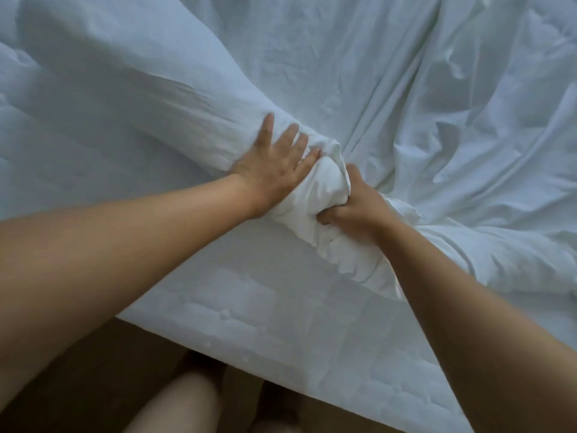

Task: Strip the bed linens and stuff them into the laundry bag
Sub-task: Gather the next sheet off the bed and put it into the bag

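Observation:
A white bed sheet (359,89) lies rumpled across the bed, drawn together into a thick bunch (315,201) near the bed's near corner. My right hand (352,204) grips that bunch, fingers curled into the cloth. My left hand (274,160) lies flat with spread fingers on a rolled fold of the white linen (140,98) just left of the bunch. The quilted mattress (249,310) is bare at the near corner. No laundry bag is in view.
The mattress corner edge runs diagonally from the lower left to the lower right. Below it is brown floor (93,385), where my legs (178,404) stand close to the bed.

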A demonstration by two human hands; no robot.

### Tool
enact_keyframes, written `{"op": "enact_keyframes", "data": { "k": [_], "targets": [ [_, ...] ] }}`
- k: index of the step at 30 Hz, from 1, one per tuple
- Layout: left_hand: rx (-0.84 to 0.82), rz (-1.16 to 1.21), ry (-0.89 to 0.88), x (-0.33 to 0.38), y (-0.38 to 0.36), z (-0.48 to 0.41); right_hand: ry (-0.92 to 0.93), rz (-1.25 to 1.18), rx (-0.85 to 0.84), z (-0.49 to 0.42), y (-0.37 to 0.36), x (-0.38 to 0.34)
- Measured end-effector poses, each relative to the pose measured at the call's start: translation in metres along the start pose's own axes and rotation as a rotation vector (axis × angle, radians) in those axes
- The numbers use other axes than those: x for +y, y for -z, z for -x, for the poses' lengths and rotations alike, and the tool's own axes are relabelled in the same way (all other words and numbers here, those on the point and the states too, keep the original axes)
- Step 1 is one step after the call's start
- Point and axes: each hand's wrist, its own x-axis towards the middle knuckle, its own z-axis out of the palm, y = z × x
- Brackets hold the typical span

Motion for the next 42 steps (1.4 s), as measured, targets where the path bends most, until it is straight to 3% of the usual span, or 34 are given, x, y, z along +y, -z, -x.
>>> {"op": "enact_keyframes", "data": {
  "k": [5,8,10,14,18,20,24,26,29,32,33,35,38,40,42],
  "targets": [
    [-0.044,-0.063,-0.037,0.002,0.02,-0.027,-0.04,0.0,0.15,0.003,-0.009,-0.002],
    [-0.011,-0.029,-0.065,0.0,0.022,-0.016,0.004,0.236,0.349,0.031,-0.038,-0.004],
    [-0.015,-0.016,-0.08,0.0,0.024,-0.009,0.027,0.348,0.369,0.046,-0.054,-0.002],
    [-0.044,0.003,-0.09,-0.004,0.029,0.008,0.001,0.454,0.223,0.046,-0.044,-0.01],
    [-0.122,0.038,-0.147,0.003,0.031,0.033,0.034,0.382,0.018,0.067,-0.039,-0.014],
    [-0.263,0.044,-0.202,0.011,0.03,0.051,0.022,0.196,-0.143,0.087,-0.048,-0.012],
    [-0.699,0.125,-0.315,0.025,0.018,0.088,-0.022,-0.243,-0.537,0.125,-0.093,-0.012],
    [-0.742,0.121,-0.313,0.031,0.007,0.097,-0.017,-0.295,-0.544,0.134,-0.116,-0.01],
    [-0.613,0.078,-0.283,0.032,-0.001,0.098,0.029,-0.15,-0.312,0.141,-0.126,-0.008],
    [-0.37,0.0,-0.164,0.027,-0.005,0.101,0.126,0.165,0.323,0.173,-0.148,-0.023],
    [-0.321,0.007,-0.104,0.025,-0.007,0.107,0.169,0.22,0.459,0.186,-0.165,-0.03],
    [-0.158,0.087,0.002,0.026,-0.019,0.124,0.211,0.314,0.493,0.201,-0.203,-0.042],
    [0.439,0.136,0.042,0.038,-0.065,0.157,0.194,0.476,0.407,0.181,-0.225,-0.033],
    [0.569,0.1,0.033,0.044,-0.094,0.179,0.191,0.532,0.387,0.16,-0.21,-0.021],
    [0.564,0.105,-0.037,0.049,-0.11,0.187,0.255,0.498,0.392,0.145,-0.186,-0.01]
  ]
}}
